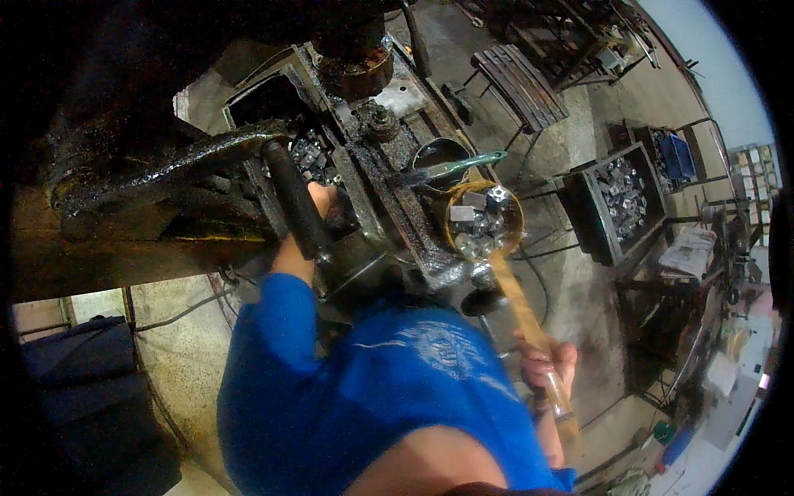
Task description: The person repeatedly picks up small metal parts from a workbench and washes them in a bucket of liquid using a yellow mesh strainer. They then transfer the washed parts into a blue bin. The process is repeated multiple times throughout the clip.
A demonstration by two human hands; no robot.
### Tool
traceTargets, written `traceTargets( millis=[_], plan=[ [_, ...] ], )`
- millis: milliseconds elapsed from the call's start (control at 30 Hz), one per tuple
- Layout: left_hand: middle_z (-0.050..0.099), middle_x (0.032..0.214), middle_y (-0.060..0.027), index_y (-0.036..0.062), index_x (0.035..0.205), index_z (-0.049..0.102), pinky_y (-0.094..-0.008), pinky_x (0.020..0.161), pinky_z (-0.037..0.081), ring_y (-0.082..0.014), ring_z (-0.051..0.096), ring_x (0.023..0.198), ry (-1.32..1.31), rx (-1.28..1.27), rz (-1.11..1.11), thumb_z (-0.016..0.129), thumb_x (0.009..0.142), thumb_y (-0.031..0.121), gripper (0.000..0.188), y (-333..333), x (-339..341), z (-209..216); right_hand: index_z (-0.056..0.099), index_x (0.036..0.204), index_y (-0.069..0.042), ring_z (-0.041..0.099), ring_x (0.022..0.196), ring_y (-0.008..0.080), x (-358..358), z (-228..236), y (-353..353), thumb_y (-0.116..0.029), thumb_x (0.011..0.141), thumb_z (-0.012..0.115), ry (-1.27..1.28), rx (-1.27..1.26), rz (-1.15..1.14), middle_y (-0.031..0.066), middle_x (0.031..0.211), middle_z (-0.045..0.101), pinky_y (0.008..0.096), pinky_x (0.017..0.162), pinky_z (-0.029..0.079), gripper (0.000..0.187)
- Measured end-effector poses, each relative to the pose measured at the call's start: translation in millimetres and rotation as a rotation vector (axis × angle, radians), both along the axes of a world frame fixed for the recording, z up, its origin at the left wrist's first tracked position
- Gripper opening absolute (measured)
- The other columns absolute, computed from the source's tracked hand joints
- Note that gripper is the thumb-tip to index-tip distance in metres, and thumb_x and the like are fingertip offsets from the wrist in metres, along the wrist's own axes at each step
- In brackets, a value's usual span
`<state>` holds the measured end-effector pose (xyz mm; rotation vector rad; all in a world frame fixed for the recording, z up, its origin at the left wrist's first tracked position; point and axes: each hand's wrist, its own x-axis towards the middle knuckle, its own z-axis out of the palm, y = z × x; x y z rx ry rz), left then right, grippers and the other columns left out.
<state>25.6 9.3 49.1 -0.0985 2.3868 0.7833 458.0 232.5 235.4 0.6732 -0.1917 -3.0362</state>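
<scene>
Long-handled basket [499,258], its round bowl loaded with metal pieces [475,213], lies ahead of the right hand [547,364], which grips the yellowish handle [521,306] with fingers wrapped round. At left, the left hand [321,198] is beside a heap of similar pieces [308,155]; its fingers are partly hidden, and whether it holds one cannot be told. Counted: one basket; one green-handled brush [488,159] across one round pot [438,149] just beyond; one open crate [589,221] of metal pieces at right. Individual pieces are too jumbled to number.
</scene>
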Motion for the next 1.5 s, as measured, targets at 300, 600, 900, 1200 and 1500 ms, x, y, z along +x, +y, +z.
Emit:
traceTargets(
  millis=[300,600,900,1200,1500],
  plan=[
    [0.052,0.109,-0.0173,0.0061,0.108,0.045,-0.0422,0.084,0.041,-0.0332,0.05,0.103,0.11,-0.255,0.074,0.049,0.077,0.022,0.034,36,-42,-140,0.023,0.122,0.011,0.04,0.056,0.01,10,-11,-1,-0.019,0.069,0.064,0.025,-0.06,-0.023,0.0046,0.073,0.037,0.0237,0.041,0.038,0.074],
    [0.058,0.069,-0.0159,-0.0028,0.071,0.055,-0.0392,0.056,0.044,-0.0283,0.057,0.06,0.219,-0.112,-0.085,0.063,0.063,0.018,0.024,-24,-58,-169,0.029,0.12,0.01,0.039,0.055,0.0083,0,-1,1,-0.02,0.068,0.063,0.032,0.002,0.04,0.0031,0.072,0.038,0.02,0.04,0.036,0.069],
    [0.056,0.087,-0.0162,-0.0047,0.093,0.047,-0.0317,0.039,0.049,-0.0221,0.057,0.057,0.061,0.605,0.285,0.062,0.071,0.007,0.029,-16,32,69,0.032,0.119,0.009,0.039,0.054,0.0082,0,-2,9,-0.024,0.068,0.064,0.078,0.057,0.088,0.0022,0.072,0.038,0.0214,0.04,0.036,0.068],
    [0.058,0.075,-0.0162,-0.0061,0.094,0.049,-0.0314,0.053,0.047,-0.0196,0.059,0.067,0.026,0.732,-0.645,0.064,0.063,0.014,0.04,143,136,153,0.032,0.117,0.01,0.039,0.054,0.0088,0,-3,12,-0.019,0.065,0.063,0.063,0.026,0.099,0.003,0.072,0.037,0.0216,0.041,0.037,0.067],
    [0.058,0.074,-0.0203,0.0014,0.089,0.048,-0.0445,0.064,0.046,-0.0357,0.057,0.072,0.66,0.17,-1.128,0.058,0.066,0.026,0.034,232,176,131,0.03,0.118,0.01,0.038,0.055,0.0092,0,-7,11,-0.017,0.067,0.057,0.126,-0.064,0.06,0.0036,0.072,0.037,0.0233,0.042,0.036,0.064]
  ],
)
